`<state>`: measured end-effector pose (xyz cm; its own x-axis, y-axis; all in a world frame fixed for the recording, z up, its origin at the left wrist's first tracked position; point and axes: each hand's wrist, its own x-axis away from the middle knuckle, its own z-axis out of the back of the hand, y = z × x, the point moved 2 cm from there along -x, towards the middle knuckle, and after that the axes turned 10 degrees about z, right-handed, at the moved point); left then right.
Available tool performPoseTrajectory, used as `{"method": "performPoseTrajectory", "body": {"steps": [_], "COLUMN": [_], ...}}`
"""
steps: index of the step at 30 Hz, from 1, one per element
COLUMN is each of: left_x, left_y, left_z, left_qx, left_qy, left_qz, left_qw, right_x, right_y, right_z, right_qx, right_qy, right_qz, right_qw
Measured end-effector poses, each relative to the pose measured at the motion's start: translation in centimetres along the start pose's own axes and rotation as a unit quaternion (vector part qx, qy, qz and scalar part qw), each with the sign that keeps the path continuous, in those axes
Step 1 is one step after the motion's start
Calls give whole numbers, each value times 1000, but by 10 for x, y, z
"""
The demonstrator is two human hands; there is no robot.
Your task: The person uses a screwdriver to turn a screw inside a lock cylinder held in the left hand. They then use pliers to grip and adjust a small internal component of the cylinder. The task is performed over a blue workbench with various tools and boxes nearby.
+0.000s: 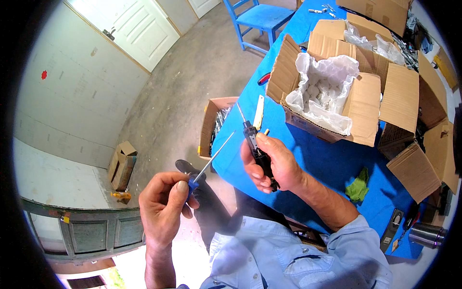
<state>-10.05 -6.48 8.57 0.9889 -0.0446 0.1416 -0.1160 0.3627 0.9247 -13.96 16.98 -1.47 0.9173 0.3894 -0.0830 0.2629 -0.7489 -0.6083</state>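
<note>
My left hand [168,202] pinches the blue handle [193,185] of a tool with a long, thin silver shaft [216,154], which points up and right. My right hand [274,168] is closed around a black, elongated tool [251,136] with a thin metal rod [240,111] at its top, held over the table's corner. The two hands are apart. Just beyond the black tool, a long pale piece [259,111] and a small brass-coloured part [266,131] show. A red-and-black tool [263,79] lies farther back on the blue table [317,159].
Open cardboard boxes [361,106] with plastic liners crowd the table's right, near a green cloth [357,185], a level [391,229] and a metal cylinder [426,235]. A box of metal parts [206,125] sits beside the table. A blue chair [262,17], doors and a floor box [122,164] show.
</note>
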Motion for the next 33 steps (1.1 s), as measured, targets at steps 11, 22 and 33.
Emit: {"method": "performPoseTrajectory", "body": {"steps": [11, 22, 33], "left_x": [2, 6, 8], "left_y": [-1, 3, 5], "left_z": [-1, -5, -5], "left_qx": [1, 23, 23], "left_qy": [2, 11, 15], "left_qz": [-23, 11, 13], "left_qw": [1000, 1000, 1000], "right_x": [3, 3, 3], "right_y": [0, 5, 7], "right_z": [-3, 4, 3], "right_qx": [-155, -255, -267], "right_qy": [-67, -97, -101], "right_qz": [-47, -66, -68], "right_qw": [984, 960, 956]}}
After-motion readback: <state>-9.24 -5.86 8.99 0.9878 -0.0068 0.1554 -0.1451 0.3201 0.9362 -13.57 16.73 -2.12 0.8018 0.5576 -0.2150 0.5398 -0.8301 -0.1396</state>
